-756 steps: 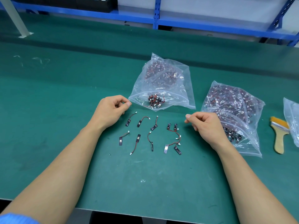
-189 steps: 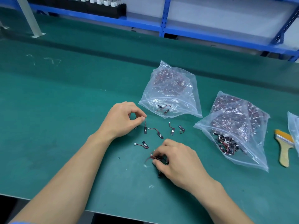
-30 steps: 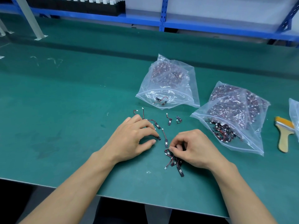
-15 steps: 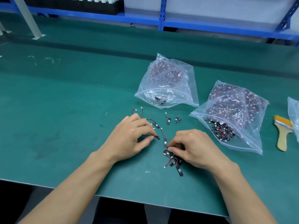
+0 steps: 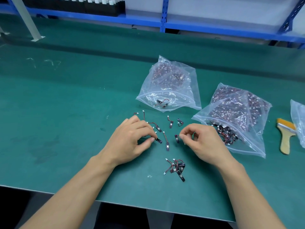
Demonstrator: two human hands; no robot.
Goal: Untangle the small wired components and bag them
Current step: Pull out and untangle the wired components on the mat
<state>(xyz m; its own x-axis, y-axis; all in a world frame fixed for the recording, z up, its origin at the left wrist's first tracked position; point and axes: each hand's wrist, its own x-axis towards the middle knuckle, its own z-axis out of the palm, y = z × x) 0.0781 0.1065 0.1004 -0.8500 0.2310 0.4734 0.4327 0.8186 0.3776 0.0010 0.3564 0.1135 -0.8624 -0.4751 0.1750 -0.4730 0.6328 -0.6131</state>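
Observation:
Several small black wired components lie loose on the green mat (image 5: 66, 129). My left hand (image 5: 130, 139) pinches one black component (image 5: 158, 140) against the mat. My right hand (image 5: 201, 141) pinches the wire of another component (image 5: 177, 138), which hangs just off the mat. A tangled clump of components (image 5: 176, 167) lies near the front, between my wrists. One single component (image 5: 166, 143) rests between my hands. A clear bag (image 5: 170, 85) with two loose components in its mouth sits behind them.
A second, fuller clear bag (image 5: 239, 116) lies to the right, with components spilling from its mouth. A yellow brush (image 5: 285, 136) and part of another bag (image 5: 298, 119) are at the far right. Blue shelving (image 5: 165, 23) runs along the back.
My right hand has lifted off the tangled clump and moved up and right with one component pulled free. My left hand stays on its component.

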